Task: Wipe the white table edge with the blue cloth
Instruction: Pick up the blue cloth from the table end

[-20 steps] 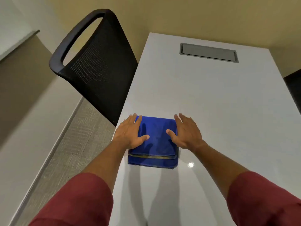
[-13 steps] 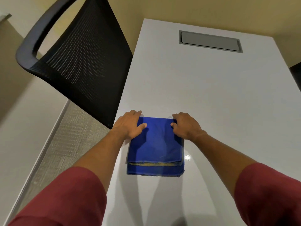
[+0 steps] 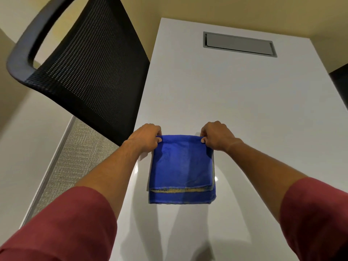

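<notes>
Both hands pinch the far corners of the folded blue cloth: left hand and right hand, each with fingers clamped on the fabric. The cloth lies on the white table, its near end trailing back from the fingers. Keep both pinches firm and level, then drag it to the table edge just left of the left fingers, beside the chair.

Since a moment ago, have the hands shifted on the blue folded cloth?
Yes. Both hands slid to the blue folded cloth's far edge, toward the grey hatch.
</notes>
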The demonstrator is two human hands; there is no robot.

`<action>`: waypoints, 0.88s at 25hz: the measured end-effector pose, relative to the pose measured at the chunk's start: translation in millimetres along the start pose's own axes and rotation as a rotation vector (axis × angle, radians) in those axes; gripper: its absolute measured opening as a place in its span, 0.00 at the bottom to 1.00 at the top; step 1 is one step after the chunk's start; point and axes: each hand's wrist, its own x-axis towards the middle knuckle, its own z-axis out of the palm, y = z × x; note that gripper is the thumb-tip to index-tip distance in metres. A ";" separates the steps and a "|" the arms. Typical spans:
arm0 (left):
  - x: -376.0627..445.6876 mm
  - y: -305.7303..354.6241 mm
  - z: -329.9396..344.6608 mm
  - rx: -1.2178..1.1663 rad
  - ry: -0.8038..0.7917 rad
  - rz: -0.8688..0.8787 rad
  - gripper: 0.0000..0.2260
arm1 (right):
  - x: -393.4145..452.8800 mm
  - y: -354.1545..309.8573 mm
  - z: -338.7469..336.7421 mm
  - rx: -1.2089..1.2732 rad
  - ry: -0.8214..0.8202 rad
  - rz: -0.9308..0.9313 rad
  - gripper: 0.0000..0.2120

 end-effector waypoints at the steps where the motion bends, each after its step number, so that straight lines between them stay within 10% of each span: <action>1: -4.1 2.4 -5.3 -0.006 -0.002 -0.001 0.06 | -4.0 -0.5 -6.1 0.007 0.010 -0.003 0.05; 22: -204.3 176.6 -129.2 0.042 0.391 0.076 0.02 | -225.6 34.6 -183.8 -0.026 0.428 -0.214 0.05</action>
